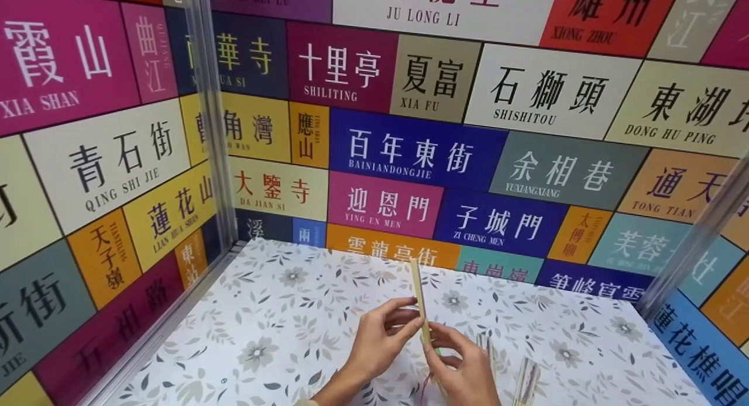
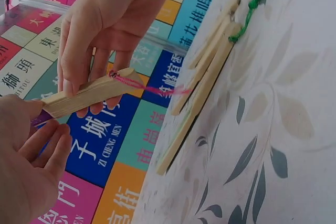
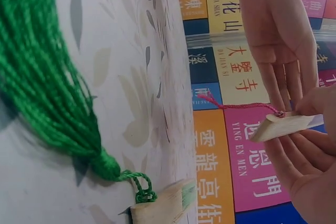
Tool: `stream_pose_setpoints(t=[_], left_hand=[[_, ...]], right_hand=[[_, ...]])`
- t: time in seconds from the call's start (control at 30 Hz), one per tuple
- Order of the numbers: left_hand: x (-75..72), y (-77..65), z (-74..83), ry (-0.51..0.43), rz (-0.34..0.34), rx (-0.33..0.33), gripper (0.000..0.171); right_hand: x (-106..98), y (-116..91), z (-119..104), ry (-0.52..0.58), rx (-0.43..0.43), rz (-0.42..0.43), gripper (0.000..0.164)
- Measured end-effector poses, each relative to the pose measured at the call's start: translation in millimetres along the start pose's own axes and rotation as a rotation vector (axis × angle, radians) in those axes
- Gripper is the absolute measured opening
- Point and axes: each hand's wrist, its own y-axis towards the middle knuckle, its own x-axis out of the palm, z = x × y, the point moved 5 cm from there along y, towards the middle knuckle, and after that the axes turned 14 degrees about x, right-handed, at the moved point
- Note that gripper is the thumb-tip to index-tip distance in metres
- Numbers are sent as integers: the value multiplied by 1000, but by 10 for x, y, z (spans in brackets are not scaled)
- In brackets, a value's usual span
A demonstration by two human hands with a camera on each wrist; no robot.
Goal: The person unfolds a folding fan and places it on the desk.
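A folded hand fan with pale bamboo ribs stands nearly upright between both hands, above the table. My left hand pinches it around mid-length between thumb and fingers. Lower down, my right hand grips its rib end with thumb and fingertips. In the left wrist view a strip of purple shows on the fan beside the left fingers, and a pink cord hangs from its rib end. The right wrist view shows that rib end close up, with the same cord trailing away.
Several more folded fans lie on the table to the right, one with a green tassel. The white table has a grey leaf print. Behind it stand panels of colourful Chinese place-name signs, with clear edges at the corners.
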Motion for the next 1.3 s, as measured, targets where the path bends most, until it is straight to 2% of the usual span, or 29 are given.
stream_pose_setpoints(t=[0.13,0.27,0.37,0.47,0.7,0.8,0.97,1.3], left_hand=[[16,-14,-33,-21,-6,-54,32],[17,-14,-50,-64,2,-51,31],[32,-22,-62,-133,5,-45,31],[50,-39,-83,-220,14,-71,30],[62,-57,-102,-375,46,-129,29],[75,-59,-102,-421,44,-154,31],[85,-63,-111,-451,39,-176,32],[82,-66,-136,-449,37,-171,33]], right_hand=[[-12,-17,-13,64,6,11,33],[-22,-29,-30,94,3,12,31],[-39,-41,-41,115,-15,31,30],[-57,-45,-36,138,-10,56,26],[-69,-10,16,208,136,47,29],[-79,-5,18,226,171,37,33],[-88,-19,2,245,165,15,35],[-85,-9,14,248,176,-1,31]])
